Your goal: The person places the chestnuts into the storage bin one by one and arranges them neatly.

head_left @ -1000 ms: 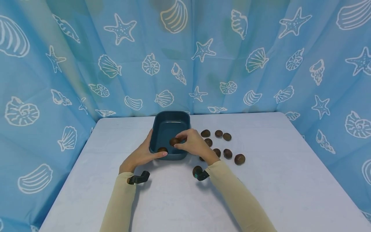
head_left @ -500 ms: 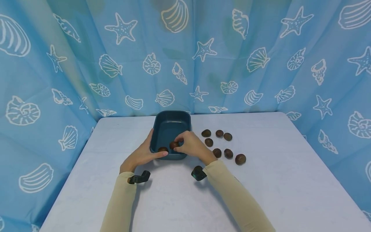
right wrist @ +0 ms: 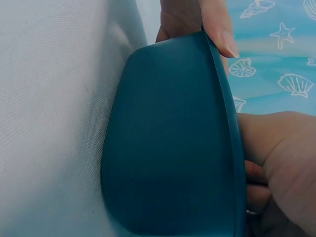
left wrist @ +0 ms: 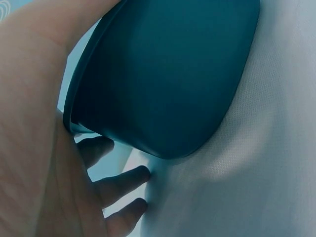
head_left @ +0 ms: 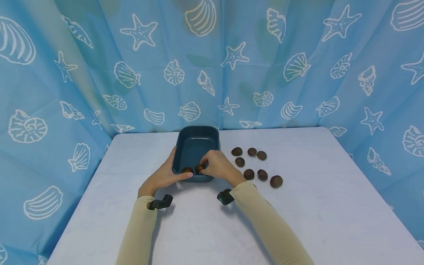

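Note:
A dark teal rectangular dish [head_left: 196, 131] stands on the white table. My left hand [head_left: 162, 176] grips its near-left corner, thumb over the near rim and fingers along the left side. In the left wrist view, those fingers [left wrist: 121, 185] reach past the dish wall [left wrist: 168, 74]. A round brown chestnut [head_left: 187, 170] lies inside by the left thumb. My right hand [head_left: 218, 164] reaches over the right rim and pinches another chestnut [head_left: 199, 168] low in the near end of the dish. In the right wrist view the dish wall [right wrist: 170, 133] hides that chestnut.
Several loose chestnuts [head_left: 240, 162] lie on the table [head_left: 314, 198] right of the dish, one farther out [head_left: 276, 181]. A blue shell-patterned curtain [head_left: 251, 66] hangs behind the far table edge. A dark wrist camera [head_left: 226, 197] sits under the right cuff.
My right hand has lowered its chestnut toward the dish's near end, beside the other chestnut. The left hand keeps its grip on the corner.

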Demonstrator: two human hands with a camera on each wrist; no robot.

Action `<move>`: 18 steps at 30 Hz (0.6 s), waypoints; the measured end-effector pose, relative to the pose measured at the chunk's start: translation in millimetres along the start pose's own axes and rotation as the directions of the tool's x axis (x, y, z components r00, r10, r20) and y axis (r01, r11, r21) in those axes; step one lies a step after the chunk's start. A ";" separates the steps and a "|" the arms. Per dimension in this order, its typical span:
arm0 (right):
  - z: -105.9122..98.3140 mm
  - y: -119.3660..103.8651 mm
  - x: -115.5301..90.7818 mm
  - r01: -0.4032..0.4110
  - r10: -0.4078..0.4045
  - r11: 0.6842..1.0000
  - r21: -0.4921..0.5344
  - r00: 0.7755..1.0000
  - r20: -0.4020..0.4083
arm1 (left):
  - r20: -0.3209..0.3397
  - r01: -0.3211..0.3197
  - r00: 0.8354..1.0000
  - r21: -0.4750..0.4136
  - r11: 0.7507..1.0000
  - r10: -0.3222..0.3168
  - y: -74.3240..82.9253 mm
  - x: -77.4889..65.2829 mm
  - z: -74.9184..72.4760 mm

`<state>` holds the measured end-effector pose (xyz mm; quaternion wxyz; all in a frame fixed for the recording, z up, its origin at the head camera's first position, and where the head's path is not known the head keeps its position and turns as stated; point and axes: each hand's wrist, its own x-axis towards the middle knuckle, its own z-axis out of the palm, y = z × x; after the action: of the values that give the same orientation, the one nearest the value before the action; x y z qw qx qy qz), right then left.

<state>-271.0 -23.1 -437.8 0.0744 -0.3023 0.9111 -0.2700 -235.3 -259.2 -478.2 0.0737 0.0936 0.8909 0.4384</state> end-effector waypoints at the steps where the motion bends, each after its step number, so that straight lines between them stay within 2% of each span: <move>1: -0.1 -0.4 0.2 -0.003 0.003 1.000 -0.009 1.000 0.001 | 0.000 0.006 1.000 0.000 1.000 -0.006 -0.1 0.1 0.1; 8: 1.5 -3.5 2.8 -0.017 0.017 0.996 -0.088 1.000 0.004 | 0.000 0.015 1.000 -0.004 1.000 -0.015 1.3 -0.1 0.7; 13: 2.4 -4.5 4.8 -0.016 0.017 0.993 -0.113 1.000 0.004 | -0.002 0.040 0.999 -0.011 0.999 -0.040 2.3 -1.3 0.5; 18: 4.1 -3.2 6.7 -0.011 0.012 0.992 -0.128 1.000 0.005 | 0.000 0.036 0.999 0.007 0.999 -0.036 1.4 -0.8 0.4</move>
<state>-273.6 -31.0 -439.3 0.0593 -0.3019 0.9281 -0.2098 -234.2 -258.3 -477.3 0.0811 0.0779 0.8939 0.4339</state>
